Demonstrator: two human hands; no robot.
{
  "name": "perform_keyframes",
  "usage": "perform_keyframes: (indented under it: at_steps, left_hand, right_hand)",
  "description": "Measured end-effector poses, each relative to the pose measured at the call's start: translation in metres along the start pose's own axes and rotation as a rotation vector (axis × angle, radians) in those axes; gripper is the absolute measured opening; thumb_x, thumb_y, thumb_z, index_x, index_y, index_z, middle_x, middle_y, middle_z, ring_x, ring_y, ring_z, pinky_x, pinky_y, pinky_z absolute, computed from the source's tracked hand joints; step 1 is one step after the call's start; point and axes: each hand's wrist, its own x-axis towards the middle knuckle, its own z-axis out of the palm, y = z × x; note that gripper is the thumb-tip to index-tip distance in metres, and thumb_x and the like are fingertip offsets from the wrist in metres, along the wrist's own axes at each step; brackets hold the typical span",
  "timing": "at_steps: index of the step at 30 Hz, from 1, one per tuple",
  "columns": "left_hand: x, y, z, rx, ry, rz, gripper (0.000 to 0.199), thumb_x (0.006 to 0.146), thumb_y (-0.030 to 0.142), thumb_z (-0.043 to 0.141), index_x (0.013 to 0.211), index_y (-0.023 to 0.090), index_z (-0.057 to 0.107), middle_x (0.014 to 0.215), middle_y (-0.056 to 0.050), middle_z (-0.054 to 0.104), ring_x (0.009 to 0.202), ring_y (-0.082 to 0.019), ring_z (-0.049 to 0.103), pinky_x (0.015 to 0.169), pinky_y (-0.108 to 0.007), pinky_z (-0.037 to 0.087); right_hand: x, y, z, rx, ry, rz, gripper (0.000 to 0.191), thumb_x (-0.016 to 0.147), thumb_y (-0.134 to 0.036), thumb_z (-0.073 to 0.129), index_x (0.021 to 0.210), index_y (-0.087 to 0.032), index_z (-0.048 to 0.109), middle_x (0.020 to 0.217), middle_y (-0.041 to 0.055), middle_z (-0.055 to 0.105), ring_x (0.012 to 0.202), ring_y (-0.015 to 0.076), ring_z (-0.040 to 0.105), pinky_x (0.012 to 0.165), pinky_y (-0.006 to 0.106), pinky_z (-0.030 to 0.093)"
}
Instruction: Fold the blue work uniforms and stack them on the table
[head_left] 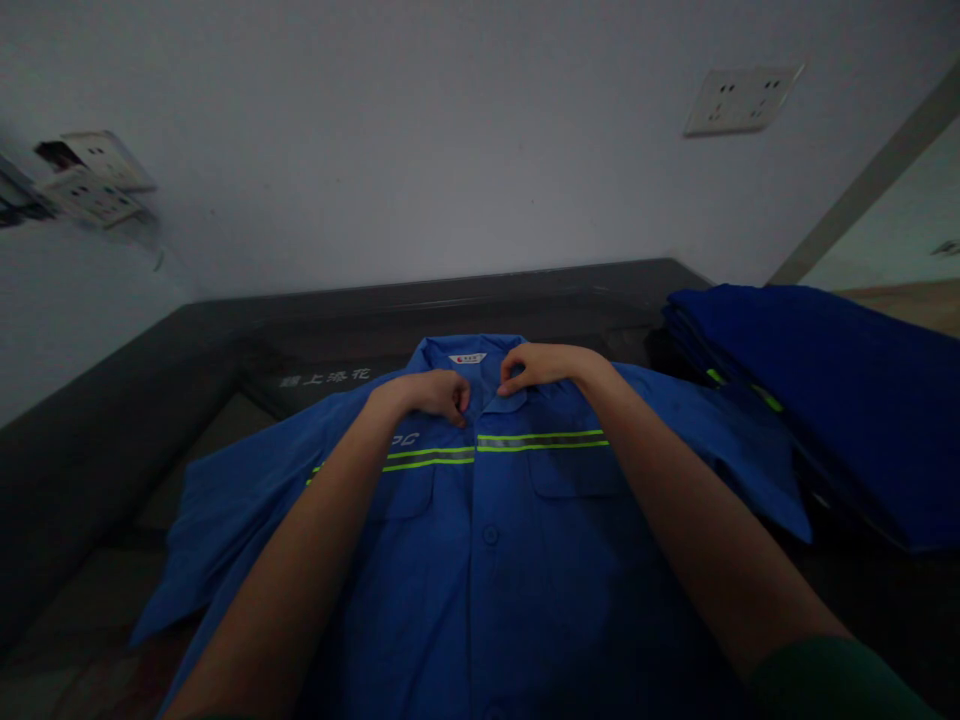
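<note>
A blue short-sleeved work shirt (450,560) lies face up and spread out, its collar at the far end and a white label inside the neck. Yellow-green and grey reflective stripes cross its chest. My left hand (442,395) is closed at the left side of the collar, its fingers pinching the cloth near the front opening. On the other side, my right hand (536,367) grips the right collar flap between thumb and fingers. Below the stripes, a button shows on the front placket.
Folded dark blue clothing (832,390) with yellow-green strips lies at the right. The dark surface (360,320) under the shirt has a raised edge against the pale wall (450,150). Wall sockets (742,100) are at upper right, and more sockets (97,190) hang at the left.
</note>
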Motion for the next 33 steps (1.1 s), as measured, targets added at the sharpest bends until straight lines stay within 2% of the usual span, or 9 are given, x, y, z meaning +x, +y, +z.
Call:
perform_keyframes:
  at_steps: [3, 7, 11, 15, 19, 22, 25, 28, 33]
  left_hand:
    - [0.0, 0.001, -0.001, -0.112, -0.016, 0.031, 0.008, 0.077, 0.024, 0.058, 0.079, 0.017, 0.062, 0.072, 0.001, 0.063, 0.067, -0.012, 0.056, 0.059, -0.02, 0.039]
    - [0.007, 0.013, 0.003, -0.225, 0.102, 0.054, 0.031, 0.091, 0.035, 0.04, 0.08, 0.015, 0.061, 0.07, -0.002, 0.064, 0.063, -0.012, 0.058, 0.061, -0.022, 0.041]
    - [0.015, 0.026, 0.014, -0.105, 0.193, 0.044, 0.024, 0.083, 0.037, 0.058, 0.077, 0.015, 0.06, 0.064, -0.001, 0.061, 0.061, -0.014, 0.056, 0.06, -0.024, 0.038]
    - [0.018, 0.026, 0.02, -0.087, 0.293, 0.044, 0.024, 0.074, 0.024, 0.069, 0.093, 0.016, 0.057, 0.073, 0.001, 0.062, 0.068, -0.015, 0.058, 0.06, -0.023, 0.039]
    - [0.019, 0.025, 0.024, 0.0, 0.319, 0.077, 0.023, 0.076, 0.023, 0.067, 0.095, 0.016, 0.056, 0.08, -0.002, 0.062, 0.075, -0.018, 0.059, 0.065, -0.026, 0.043]
    - [0.022, 0.035, 0.03, 0.11, 0.49, 0.13, 0.023, 0.08, 0.02, 0.06, 0.102, 0.016, 0.056, 0.096, -0.006, 0.062, 0.093, -0.022, 0.059, 0.08, -0.031, 0.046]
    - [0.028, 0.051, 0.044, 0.174, 0.651, 0.111, 0.031, 0.087, 0.023, 0.053, 0.117, 0.015, 0.053, 0.117, -0.011, 0.057, 0.111, -0.024, 0.054, 0.094, -0.036, 0.044]
    - [0.035, 0.058, 0.058, 0.186, 0.663, 0.075, 0.045, 0.092, 0.029, 0.047, 0.133, 0.013, 0.043, 0.137, -0.015, 0.047, 0.125, -0.026, 0.045, 0.102, -0.039, 0.039]
    - [0.045, 0.053, 0.07, 0.162, 0.602, 0.06, 0.053, 0.097, 0.035, 0.035, 0.145, 0.013, 0.031, 0.152, -0.015, 0.031, 0.14, -0.025, 0.029, 0.114, -0.043, 0.024]
  right_hand:
    - [0.005, -0.007, 0.01, -0.149, 0.085, 0.059, 0.026, 0.065, -0.027, 0.079, 0.09, -0.022, 0.073, 0.1, 0.0056, 0.065, 0.107, 0.0276, 0.052, 0.087, 0.035, 0.042]
    - [0.007, -0.011, 0.015, -0.229, 0.161, 0.086, 0.031, 0.062, -0.026, 0.082, 0.092, -0.023, 0.071, 0.11, 0.0072, 0.06, 0.115, 0.0313, 0.047, 0.091, 0.041, 0.042]
    - [0.008, 0.004, 0.004, -0.213, 0.333, 0.011, 0.013, 0.078, -0.021, 0.068, 0.091, -0.02, 0.071, 0.1, 0.0066, 0.064, 0.104, 0.0228, 0.055, 0.094, 0.035, 0.04]
    - [0.011, 0.029, 0.001, -0.186, 0.507, 0.163, 0.015, 0.083, -0.02, 0.062, 0.096, -0.017, 0.068, 0.096, 0.0083, 0.065, 0.092, 0.0207, 0.06, 0.083, 0.03, 0.045]
    - [0.018, 0.045, 0.018, -0.193, 0.518, 0.245, 0.038, 0.08, -0.03, 0.069, 0.115, -0.02, 0.059, 0.107, 0.0102, 0.061, 0.105, 0.0243, 0.057, 0.087, 0.034, 0.045]
    - [0.02, 0.048, 0.028, -0.185, 0.559, 0.281, 0.056, 0.079, -0.033, 0.07, 0.13, -0.023, 0.049, 0.121, 0.0127, 0.056, 0.115, 0.0274, 0.052, 0.091, 0.038, 0.044]
    - [0.02, 0.049, 0.027, -0.119, 0.591, 0.284, 0.063, 0.08, -0.032, 0.071, 0.136, -0.019, 0.044, 0.12, 0.0144, 0.058, 0.11, 0.0256, 0.056, 0.093, 0.037, 0.044]
    - [0.016, 0.049, 0.019, -0.046, 0.633, 0.324, 0.048, 0.085, -0.028, 0.064, 0.129, -0.012, 0.052, 0.108, 0.0132, 0.064, 0.1, 0.0221, 0.06, 0.089, 0.033, 0.044]
    - [0.015, 0.048, 0.014, 0.026, 0.722, 0.417, 0.02, 0.089, -0.022, 0.055, 0.103, -0.016, 0.067, 0.1, 0.0093, 0.067, 0.093, 0.0197, 0.062, 0.084, 0.03, 0.044]
